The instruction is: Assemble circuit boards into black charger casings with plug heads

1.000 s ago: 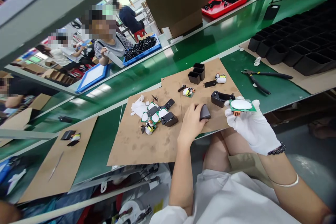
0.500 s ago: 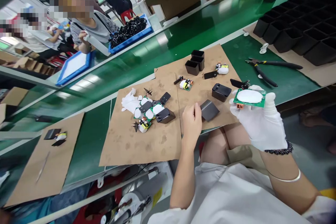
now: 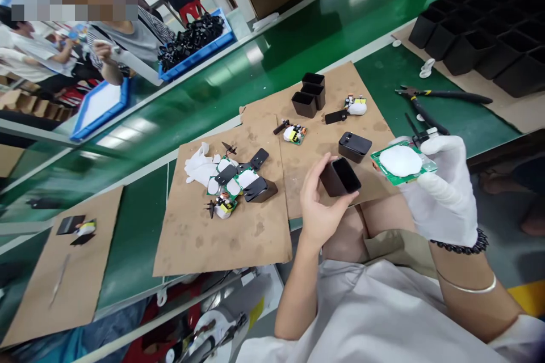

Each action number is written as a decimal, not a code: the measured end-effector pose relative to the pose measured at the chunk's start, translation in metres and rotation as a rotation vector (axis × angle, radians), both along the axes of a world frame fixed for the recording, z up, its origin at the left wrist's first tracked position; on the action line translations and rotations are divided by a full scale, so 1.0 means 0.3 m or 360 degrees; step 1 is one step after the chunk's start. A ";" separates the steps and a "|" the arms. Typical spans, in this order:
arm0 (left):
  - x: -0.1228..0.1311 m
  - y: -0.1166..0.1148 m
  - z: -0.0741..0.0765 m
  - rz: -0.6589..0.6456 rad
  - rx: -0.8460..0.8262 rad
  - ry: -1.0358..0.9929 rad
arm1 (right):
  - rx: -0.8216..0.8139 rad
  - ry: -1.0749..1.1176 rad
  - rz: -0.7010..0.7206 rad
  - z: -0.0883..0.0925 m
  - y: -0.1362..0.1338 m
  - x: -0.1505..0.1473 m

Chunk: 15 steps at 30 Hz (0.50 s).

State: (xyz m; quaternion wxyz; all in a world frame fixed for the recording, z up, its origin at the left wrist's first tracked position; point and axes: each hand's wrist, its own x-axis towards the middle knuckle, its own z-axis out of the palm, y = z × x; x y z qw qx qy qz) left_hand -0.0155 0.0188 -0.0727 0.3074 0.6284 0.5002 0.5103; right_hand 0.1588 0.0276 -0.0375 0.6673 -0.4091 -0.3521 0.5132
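Left hand (image 3: 322,207): It is bare. A black box (image 3: 331,181) is gripped by it, with the thumb on one side and the fingers on the other.
Black box: It is held near the front edge of the bench (image 3: 131,244). Its open end is turned up and toward the right hand.
Right hand (image 3: 449,195): It is covered by a white glove. A green board (image 3: 400,161) is pinched in it by one end.
Green board: It is held flat-side up, near the black box but not touching it. A big white blob is seen on its top.
Cardboard (image 3: 225,244): It is laid on the bench. A black plug (image 3: 355,146), three cups (image 3: 304,105) and two loose boards (image 3: 294,134) are set on it.
Pile (image 3: 234,181): More boards and black parts are heaped here, beside a spare glove (image 3: 199,164).
Pliers (image 3: 411,92): They are left with their handles spread, near rows of black cups (image 3: 472,51).
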 end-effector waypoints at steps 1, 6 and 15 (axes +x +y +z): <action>-0.007 -0.009 0.003 -0.0045 0.0001 -0.0127 | 0.0059 -0.0081 -0.0045 0.003 -0.004 -0.003; -0.032 -0.036 0.040 -0.0137 -0.0016 -0.0381 | 0.0293 -0.0333 -0.0120 0.013 -0.024 -0.020; -0.044 -0.068 0.097 -0.0245 0.0106 -0.0590 | 0.0543 -0.0304 -0.0038 0.040 -0.052 -0.057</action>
